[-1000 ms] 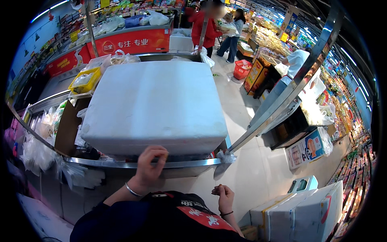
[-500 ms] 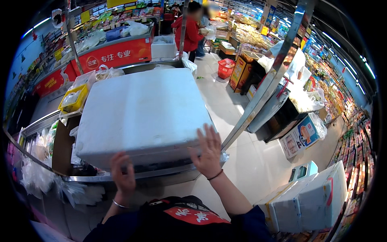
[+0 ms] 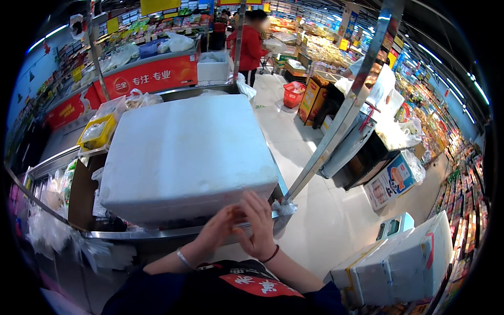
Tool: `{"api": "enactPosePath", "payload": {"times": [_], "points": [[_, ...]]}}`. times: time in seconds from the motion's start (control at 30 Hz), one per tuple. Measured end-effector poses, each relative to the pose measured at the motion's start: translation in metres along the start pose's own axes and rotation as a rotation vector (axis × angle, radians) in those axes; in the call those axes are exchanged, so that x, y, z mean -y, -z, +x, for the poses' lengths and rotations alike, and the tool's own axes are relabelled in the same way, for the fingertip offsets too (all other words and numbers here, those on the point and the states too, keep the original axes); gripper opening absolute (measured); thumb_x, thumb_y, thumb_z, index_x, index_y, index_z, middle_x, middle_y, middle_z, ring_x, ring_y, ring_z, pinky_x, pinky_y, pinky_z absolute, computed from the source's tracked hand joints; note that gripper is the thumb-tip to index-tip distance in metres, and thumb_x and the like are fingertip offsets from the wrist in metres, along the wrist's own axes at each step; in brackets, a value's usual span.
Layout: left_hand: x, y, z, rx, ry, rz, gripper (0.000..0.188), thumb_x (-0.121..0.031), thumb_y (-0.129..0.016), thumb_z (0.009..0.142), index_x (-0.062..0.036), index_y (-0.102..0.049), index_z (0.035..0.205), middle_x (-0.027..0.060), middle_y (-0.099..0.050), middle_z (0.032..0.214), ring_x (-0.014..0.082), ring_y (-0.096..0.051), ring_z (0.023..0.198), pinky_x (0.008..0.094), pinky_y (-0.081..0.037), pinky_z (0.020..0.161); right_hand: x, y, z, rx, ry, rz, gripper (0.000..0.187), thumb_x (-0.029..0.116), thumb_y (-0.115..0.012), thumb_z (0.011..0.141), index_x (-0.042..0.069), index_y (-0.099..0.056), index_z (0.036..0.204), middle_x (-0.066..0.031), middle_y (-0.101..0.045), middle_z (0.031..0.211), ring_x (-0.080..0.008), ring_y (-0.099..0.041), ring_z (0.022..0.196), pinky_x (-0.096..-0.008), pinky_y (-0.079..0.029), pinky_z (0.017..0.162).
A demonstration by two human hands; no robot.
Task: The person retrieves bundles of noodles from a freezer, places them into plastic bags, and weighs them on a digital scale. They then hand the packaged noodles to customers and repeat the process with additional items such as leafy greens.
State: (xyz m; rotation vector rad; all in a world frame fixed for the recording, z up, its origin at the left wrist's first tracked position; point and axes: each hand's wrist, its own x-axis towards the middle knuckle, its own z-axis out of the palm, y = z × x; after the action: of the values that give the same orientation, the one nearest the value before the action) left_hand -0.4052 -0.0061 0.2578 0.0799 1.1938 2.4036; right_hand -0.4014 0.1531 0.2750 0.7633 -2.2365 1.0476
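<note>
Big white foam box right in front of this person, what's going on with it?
The person's left hand and right hand are up close together at the near side of the big white foam box, which sits within a metal-rimmed counter. I can't tell whether they touch it or hold anything small. A yellow basket is beyond its left side, and more white foam boxes stand at the lower right of the view.

I can see big white writing on the red counter front (image 3: pixel 178 75), far past the left hand (image 3: pixel 216 231). More white writing is on the red patch (image 3: pixel 262 285) just below the right hand (image 3: pixel 257 226). A blue-and-white box (image 3: pixel 391 179), well right of both hands, has printing too.
</note>
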Motion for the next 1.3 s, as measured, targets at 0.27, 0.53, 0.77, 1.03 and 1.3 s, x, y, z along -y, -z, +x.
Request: {"api": "enactPosePath", "payload": {"times": [0.27,0.53,0.77,1.03,1.3], "points": [[0.095,-0.024,0.039,0.207,0.198,-0.337,0.028,-0.035,-0.048,0.093,-0.0075,-0.045,0.087,0.0036,-0.045,0.072,0.0148,-0.047,0.074,0.0311,-0.041,0.073,0.000,-0.014,-0.070,0.144,-0.173,0.119,0.066,0.039,-0.044,0.090,-0.013,-0.041,0.131,-0.0292,-0.041,0.137,-0.0449,-0.032,0.133,-0.0506,-0.022,0.110],[0.112,-0.028,0.041,0.246,0.128,-0.006,0.021,-0.024,-0.059,0.089,-0.0029,-0.058,0.088,0.0063,-0.055,0.072,0.0141,-0.053,0.063,0.0267,-0.046,0.060,0.005,-0.002,-0.095,0.204,-0.167,0.072,0.082,0.042,-0.055,0.085,-0.013,-0.024,0.139,-0.0318,-0.023,0.146,-0.0459,-0.016,0.140,-0.0513,-0.014,0.113],[0.064,-0.050,0.018,0.246,0.131,0.348,0.026,-0.032,-0.054,0.093,-0.0059,-0.050,0.091,0.0049,-0.050,0.076,0.0127,-0.049,0.074,0.0283,-0.043,0.069,0.006,0.001,-0.100,0.112,-0.126,0.154,0.088,0.045,-0.059,0.082,-0.010,-0.022,0.140,-0.0306,-0.020,0.147,-0.0441,-0.013,0.140,-0.0511,-0.012,0.113],[0.047,-0.031,-0.016,0.061,0.016,0.585,0.031,-0.035,-0.054,0.092,-0.0047,-0.049,0.088,0.0043,-0.051,0.078,0.0110,-0.048,0.076,0.0276,-0.042,0.070,0.017,-0.023,-0.085,0.206,0.058,0.288,0.085,0.034,-0.059,0.080,-0.009,-0.019,0.142,-0.0293,-0.019,0.149,-0.0447,-0.012,0.141,-0.0546,-0.007,0.112],[0.047,-0.008,-0.031,-0.086,-0.008,0.581,0.033,-0.036,-0.056,0.092,-0.0038,-0.051,0.089,0.0041,-0.052,0.080,0.0110,-0.049,0.078,0.0273,-0.043,0.071,0.028,-0.042,-0.079,0.326,0.075,0.416,0.084,0.025,-0.064,0.074,-0.008,-0.023,0.140,-0.0286,-0.018,0.149,-0.0452,-0.010,0.141,-0.0516,-0.008,0.114]]}}
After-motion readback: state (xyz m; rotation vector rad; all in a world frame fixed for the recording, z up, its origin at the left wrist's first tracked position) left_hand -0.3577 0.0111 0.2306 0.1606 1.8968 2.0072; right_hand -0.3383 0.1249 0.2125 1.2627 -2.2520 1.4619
